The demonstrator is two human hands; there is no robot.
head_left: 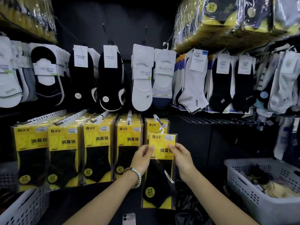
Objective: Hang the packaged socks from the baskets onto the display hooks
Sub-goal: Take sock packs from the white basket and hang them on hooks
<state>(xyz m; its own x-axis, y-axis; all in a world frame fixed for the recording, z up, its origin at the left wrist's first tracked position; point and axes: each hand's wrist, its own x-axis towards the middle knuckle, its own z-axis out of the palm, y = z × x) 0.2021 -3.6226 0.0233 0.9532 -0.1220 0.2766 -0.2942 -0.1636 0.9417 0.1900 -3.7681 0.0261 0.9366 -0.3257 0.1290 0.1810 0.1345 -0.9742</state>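
Note:
A yellow-and-black sock pack (159, 179) with a small white hanger loop at its top is held up in front of the lower display row. My left hand (143, 154) pinches its left edge on the yellow card. My right hand (181, 154) pinches the right edge. The loop sits just below the tip of the rightmost display hook (157, 119), apart from it. That hook carries a few matching packs (154, 127) behind the held one.
Several hooks to the left hold full stacks of the same yellow packs (97, 148). Loose socks hang in the row above. A white perforated basket (253, 190) with packs stands at right, another basket (27, 207) at lower left. A phone (129, 219) lies below.

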